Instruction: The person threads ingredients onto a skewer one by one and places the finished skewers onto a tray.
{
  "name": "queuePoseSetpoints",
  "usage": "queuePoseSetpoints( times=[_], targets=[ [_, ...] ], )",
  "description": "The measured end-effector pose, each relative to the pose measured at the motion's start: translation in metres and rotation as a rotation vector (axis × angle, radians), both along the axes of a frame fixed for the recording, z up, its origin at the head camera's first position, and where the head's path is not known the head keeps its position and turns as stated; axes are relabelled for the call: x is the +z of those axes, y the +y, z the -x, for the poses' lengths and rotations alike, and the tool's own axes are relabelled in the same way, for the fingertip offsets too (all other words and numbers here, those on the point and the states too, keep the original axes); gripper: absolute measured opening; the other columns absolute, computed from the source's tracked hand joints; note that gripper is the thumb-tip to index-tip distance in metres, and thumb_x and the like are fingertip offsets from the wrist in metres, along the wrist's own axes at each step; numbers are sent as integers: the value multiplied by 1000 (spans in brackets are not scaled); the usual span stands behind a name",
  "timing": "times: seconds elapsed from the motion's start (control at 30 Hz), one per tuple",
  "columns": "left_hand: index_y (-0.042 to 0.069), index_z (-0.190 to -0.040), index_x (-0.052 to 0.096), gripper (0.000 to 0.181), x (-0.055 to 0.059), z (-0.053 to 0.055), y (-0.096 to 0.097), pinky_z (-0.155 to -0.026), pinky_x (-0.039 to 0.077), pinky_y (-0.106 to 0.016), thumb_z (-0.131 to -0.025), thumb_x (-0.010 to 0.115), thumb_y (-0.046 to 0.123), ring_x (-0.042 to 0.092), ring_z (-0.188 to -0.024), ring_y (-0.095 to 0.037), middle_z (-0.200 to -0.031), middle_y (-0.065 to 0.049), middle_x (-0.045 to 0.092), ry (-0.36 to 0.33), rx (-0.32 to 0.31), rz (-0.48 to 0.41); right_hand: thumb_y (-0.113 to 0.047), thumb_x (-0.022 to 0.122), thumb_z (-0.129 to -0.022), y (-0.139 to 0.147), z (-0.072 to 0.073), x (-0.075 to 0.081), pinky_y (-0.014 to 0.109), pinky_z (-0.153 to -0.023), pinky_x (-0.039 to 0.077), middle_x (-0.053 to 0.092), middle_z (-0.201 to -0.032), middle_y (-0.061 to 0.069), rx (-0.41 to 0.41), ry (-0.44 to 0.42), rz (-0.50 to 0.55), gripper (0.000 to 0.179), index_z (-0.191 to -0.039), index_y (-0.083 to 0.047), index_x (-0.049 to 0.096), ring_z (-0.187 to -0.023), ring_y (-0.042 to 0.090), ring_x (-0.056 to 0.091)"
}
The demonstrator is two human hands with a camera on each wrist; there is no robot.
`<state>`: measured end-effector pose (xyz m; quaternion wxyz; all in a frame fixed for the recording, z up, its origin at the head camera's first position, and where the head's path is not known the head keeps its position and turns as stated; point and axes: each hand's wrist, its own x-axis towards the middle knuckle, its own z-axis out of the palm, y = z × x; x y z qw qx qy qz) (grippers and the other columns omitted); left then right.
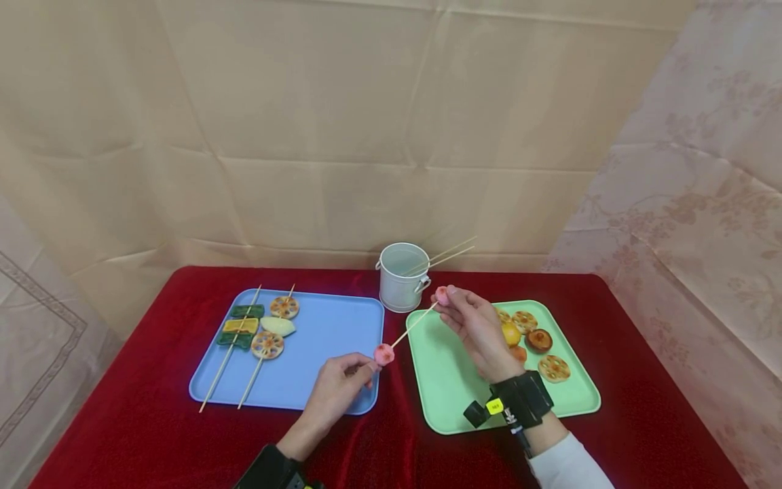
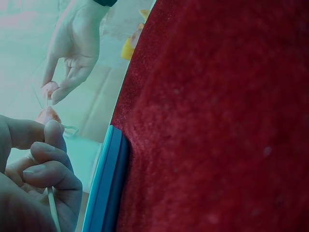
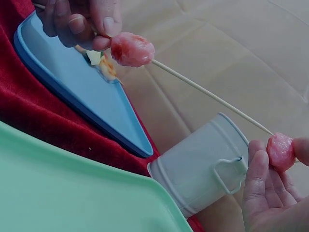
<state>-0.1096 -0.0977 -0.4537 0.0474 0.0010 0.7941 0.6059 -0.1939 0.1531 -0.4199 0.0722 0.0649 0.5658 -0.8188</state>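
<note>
Red velvety cloth (image 1: 122,414) lies under a blue tray (image 1: 332,326) and a green tray (image 1: 442,367) in the head view. Between them, the left hand (image 1: 342,380) grips a thin skewer (image 1: 415,324) just below its lower pink piece (image 1: 383,354), while the right hand (image 1: 479,333) pinches the upper pink piece (image 1: 442,295) near the other end. Behind stands a white bucket (image 1: 400,293) holding thin sticks (image 1: 452,257). From the left wrist, the skewer's lower part emerges beneath the left hand's curled fingers. From the right wrist, bare skewer spans the stretch between both pieces.
</note>
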Motion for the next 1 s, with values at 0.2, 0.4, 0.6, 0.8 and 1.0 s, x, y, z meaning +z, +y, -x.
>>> queuePoseSetpoints(
  times=[0.2,0.4,0.6,0.8,1.0],
  targets=[
    [5,-93,78,15,-2,0,0,-65,41,-25,-95,72,18,58,-68,-13,-66,-1,64,5,-4,11,-26,69,-101,-2,-2,-1,30,-94,55,75,-107,3,18,40,-17,35,-124,-1,62,-98,14,72],
    [5,-93,78,17,-3,2,-1,-67,42,-26,-97,69,18,58,-69,-14,-67,0,64,6,-5,36,-22,72,-99,-5,-3,-1,34,-96,55,75,-107,5,23,71,-60,30,-118,-1,62,-98,15,72],
    [4,-92,78,16,-1,3,1,-68,42,-26,-96,70,18,58,-70,-14,-66,0,63,14,9,28,-23,73,-98,-10,-3,-1,34,-94,56,75,-108,6,31,69,-182,33,-119,0,62,-98,18,72],
    [5,-90,78,17,-2,3,3,-69,43,-26,-95,72,20,59,-70,-12,-65,1,63,37,21,36,-20,71,-99,-15,-7,-5,33,-91,57,76,-107,8,65,83,-244,28,-115,2,62,-95,19,72],
    [5,-89,78,18,-2,2,4,-68,43,-26,-95,73,22,58,-70,-12,-65,1,64,35,25,44,-20,70,-100,-22,-14,-13,40,-93,57,76,-102,8,123,118,-266,28,-113,4,63,-92,18,72]
  ],
)
